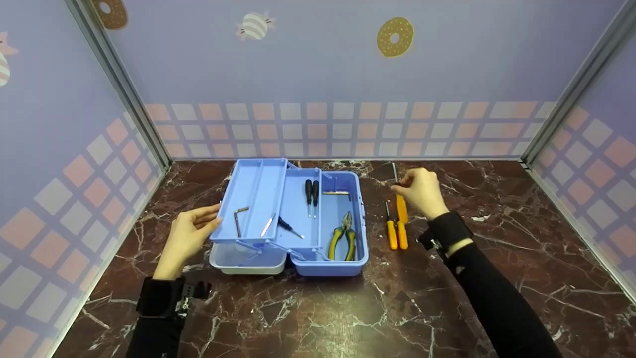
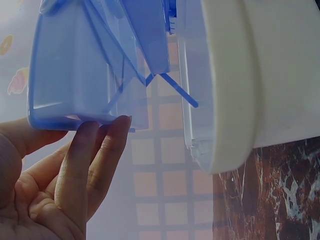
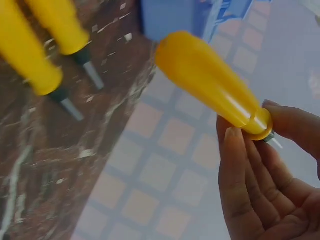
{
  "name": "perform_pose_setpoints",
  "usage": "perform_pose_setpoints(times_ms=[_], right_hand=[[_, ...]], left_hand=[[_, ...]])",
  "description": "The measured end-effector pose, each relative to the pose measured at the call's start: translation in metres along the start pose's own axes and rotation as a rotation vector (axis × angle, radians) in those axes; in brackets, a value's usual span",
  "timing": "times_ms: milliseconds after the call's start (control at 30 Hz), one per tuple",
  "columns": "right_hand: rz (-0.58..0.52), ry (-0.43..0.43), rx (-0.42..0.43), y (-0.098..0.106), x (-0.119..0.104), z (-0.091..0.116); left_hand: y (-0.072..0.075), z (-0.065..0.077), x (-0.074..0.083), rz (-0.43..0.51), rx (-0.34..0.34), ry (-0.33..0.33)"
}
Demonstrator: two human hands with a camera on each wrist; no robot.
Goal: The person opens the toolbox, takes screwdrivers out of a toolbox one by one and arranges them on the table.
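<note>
1. Evidently, the right grip (image 1: 420,191) pinches, thumb against fingers, the neck of a screwdriver (image 3: 210,80) with a smooth, bulging yellow handle, held above the veined, marble-patterned desk (image 1: 328,318).
2. The left grip (image 1: 191,233) pinches the edge of a thin blue tray (image 1: 243,184).
3. Two yellow-handled tools (image 1: 391,233) lie between toolbox (image 1: 330,269) and right grip.
4. Inside the toolbox rest green-yellow pliers (image 1: 343,238).

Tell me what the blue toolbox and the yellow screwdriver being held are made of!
Blue toolbox: probably plastic with a soft shine, judging by its thin, molded walls. Screwdriver handle: likely smooth plastic, from its glossy highlight. Screwdriver shaft: perhaps metal, grey and slender; finish unclear.
</note>
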State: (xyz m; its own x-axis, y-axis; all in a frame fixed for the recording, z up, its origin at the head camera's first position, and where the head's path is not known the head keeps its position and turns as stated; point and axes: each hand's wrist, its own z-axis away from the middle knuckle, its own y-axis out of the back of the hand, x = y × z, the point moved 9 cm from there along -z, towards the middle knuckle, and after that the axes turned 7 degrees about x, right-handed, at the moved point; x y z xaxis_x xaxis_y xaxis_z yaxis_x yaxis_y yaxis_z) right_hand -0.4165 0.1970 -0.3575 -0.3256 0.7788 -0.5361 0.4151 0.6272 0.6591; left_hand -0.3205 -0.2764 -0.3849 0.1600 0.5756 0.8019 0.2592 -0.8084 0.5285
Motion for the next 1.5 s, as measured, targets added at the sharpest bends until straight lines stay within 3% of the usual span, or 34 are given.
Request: perform_pose_setpoints(times_ms=[367,567,1067,1500], right_hand=[[0.105,-0.182,-0.099,-0.009,0.063,0.022],[0.174,-0.239,-0.171,-0.024,0.083,0.032],[0.248,-0.276,-0.304,-0.045,0.091,0.041],[0.28,-0.243,-0.306,-0.049,0.09,0.04]], left_hand=[[-0.002,-0.001,-0.004,0.008,-0.012,0.007],[-0.002,-0.001,-0.004,0.016,-0.005,0.005],[-0.002,0.001,-0.002,0.015,-0.005,-0.01],[-0.001,0.0,-0.001,0.03,0.006,-0.009]])
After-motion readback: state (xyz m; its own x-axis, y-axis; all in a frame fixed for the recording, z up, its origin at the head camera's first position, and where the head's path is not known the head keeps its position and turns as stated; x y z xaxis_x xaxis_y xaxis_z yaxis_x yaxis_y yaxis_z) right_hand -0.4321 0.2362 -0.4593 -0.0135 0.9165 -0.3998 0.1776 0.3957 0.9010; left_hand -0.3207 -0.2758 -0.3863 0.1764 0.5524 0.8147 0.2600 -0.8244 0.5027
